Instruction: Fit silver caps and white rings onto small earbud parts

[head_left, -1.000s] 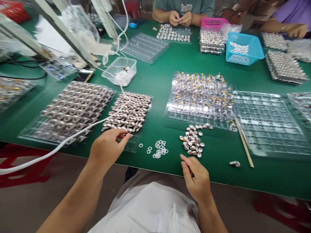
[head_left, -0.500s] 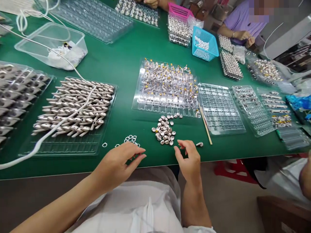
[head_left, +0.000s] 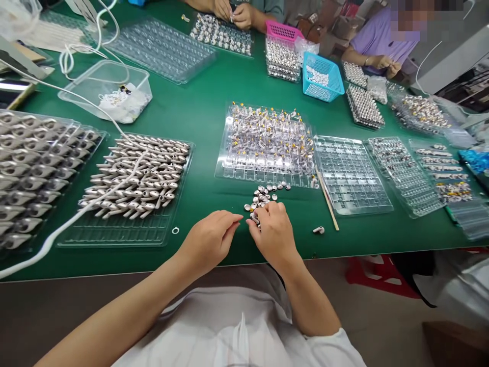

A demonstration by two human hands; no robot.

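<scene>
The right hand [head_left: 272, 233] rests on the near edge of a small heap of silvery caps [head_left: 263, 198] on the green worktop [head_left: 206, 127], its fingers curled down into the heap; whether they pinch a cap I cannot tell, since the back of the hand hides the fingertips. The left hand [head_left: 210, 242] lies just beside it, fingers drawn together and pointing at the right hand, their tips near the heap; what they hold, if anything, does not show. A single white ring [head_left: 175, 230] lies to the left, just at the near edge of a clear tray of stemmed shells [head_left: 137, 178]. Beyond the heap sits a clear tray of small white parts [head_left: 267, 140], with an empty clear tray [head_left: 349, 173] at its right and a thin wooden stick [head_left: 327, 201] between them. A lone white earbud piece [head_left: 318, 230] lies right of the right hand.
</scene>
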